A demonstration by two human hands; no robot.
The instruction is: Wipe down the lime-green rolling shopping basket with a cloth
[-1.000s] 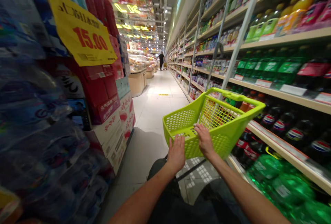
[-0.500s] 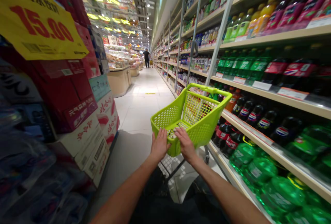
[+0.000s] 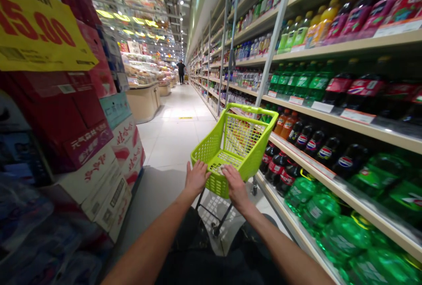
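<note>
A lime-green shopping cart [image 3: 245,157] with a perforated plastic basket stands in the aisle in front of me, angled toward the shelves on the right. My left hand [image 3: 197,178] grips the left part of its near rim, fingers bent over the edge. A short way to the right, my right hand [image 3: 235,185] holds the same rim, its fingers reaching over into the basket. No goods show inside the basket. Below it, the metal legs and a caster [image 3: 216,230] are visible close to my knees.
Shelves of soda bottles [image 3: 305,214] run along the right, very near the cart. Stacked drink cartons [image 3: 99,179] with a yellow price sign [image 3: 39,26] rise on the left. Tiled floor [image 3: 171,140] leads past a food counter [image 3: 143,100] to a distant person [image 3: 181,72].
The cart has turned a little and its far end has shifted left in view, with both hands staying on the rim. The shelves and cartons have also slid left in the picture.
</note>
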